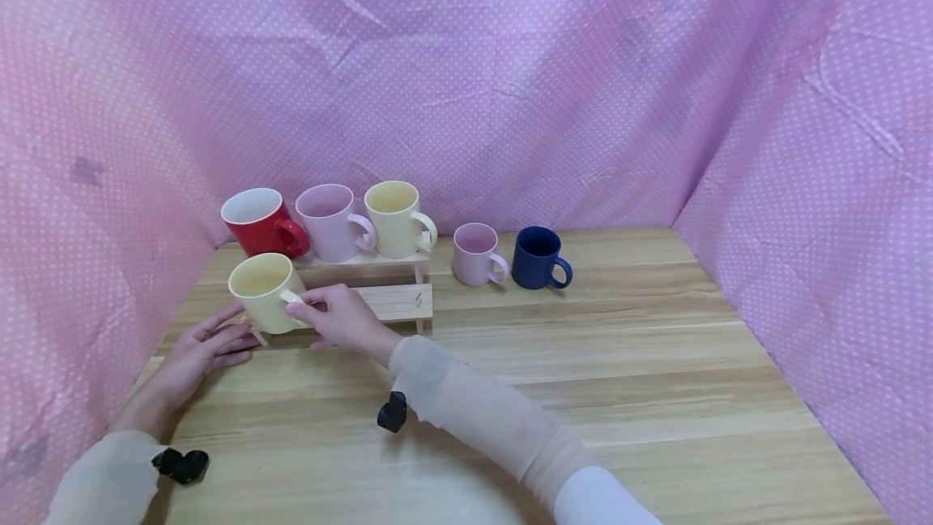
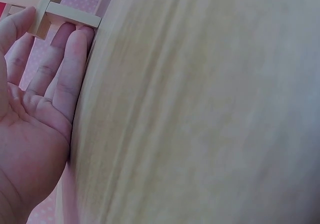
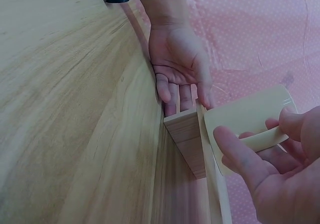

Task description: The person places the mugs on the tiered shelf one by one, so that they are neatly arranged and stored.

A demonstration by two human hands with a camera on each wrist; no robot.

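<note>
A pale yellow mug (image 1: 266, 298) stands on the left part of the lower tier of a small wooden rack (image 1: 394, 302). My right hand (image 1: 342, 316) pinches the handle of this mug, thumb and fingers about it, also plain in the right wrist view. At the rack's left end, my left hand (image 1: 211, 347) rests low by the tabletop with fairly straight fingers touching the rack's end leg (image 2: 72, 14). On the upper tier are a red mug (image 1: 255, 225) with a white inside, a pink mug (image 1: 328, 225) and another pale yellow mug (image 1: 392, 221).
Right of the rack, a smaller pink mug (image 1: 472, 258) and a dark blue mug (image 1: 534, 259) stand on the wooden table (image 1: 619, 379). Pink dotted cloth (image 1: 466, 87) hangs behind and on both sides.
</note>
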